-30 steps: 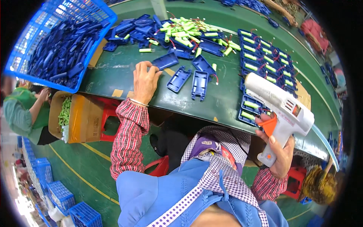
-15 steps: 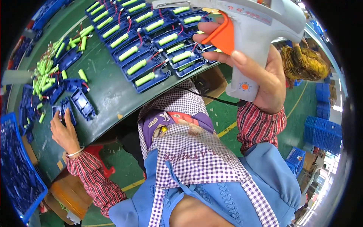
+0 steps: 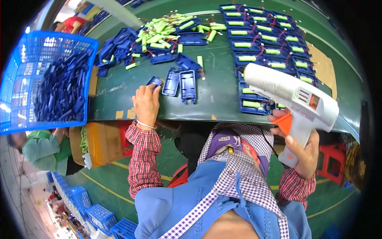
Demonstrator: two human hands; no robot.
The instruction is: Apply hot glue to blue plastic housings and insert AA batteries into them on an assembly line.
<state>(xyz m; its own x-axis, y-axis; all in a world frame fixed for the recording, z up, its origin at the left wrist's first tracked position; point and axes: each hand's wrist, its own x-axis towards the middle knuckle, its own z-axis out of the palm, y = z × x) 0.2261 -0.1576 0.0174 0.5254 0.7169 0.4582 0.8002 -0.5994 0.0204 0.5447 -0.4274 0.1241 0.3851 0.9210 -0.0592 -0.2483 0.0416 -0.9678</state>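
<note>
My left hand (image 3: 146,104) rests at the table's near side, fingers curled over a small blue plastic casing (image 3: 154,81) that they partly hide. Beside it lie two open blue casings, a tilted one (image 3: 171,82) and an upright one (image 3: 188,85), both without a battery. My right hand (image 3: 304,153) grips the handle of a white glue gun (image 3: 296,93), its nozzle end pointing left over the table. Fingers lie around the orange trigger (image 3: 284,122). Behind the gun, rows of blue casings (image 3: 241,45) hold green battery cells with red wires.
Loose green cells (image 3: 161,31) are heaped at the back, among more blue casings (image 3: 121,40). A blue basket (image 3: 92,67) of small blue parts stands at the left. Cardboard (image 3: 324,65) lies behind the rows. A red stool (image 3: 332,161) and another person (image 3: 43,153) are beyond the table.
The view has swung left, bringing the blue basket further in. The glue gun now sits lower and farther from the camera. My left fingers have shifted on the blue casings.
</note>
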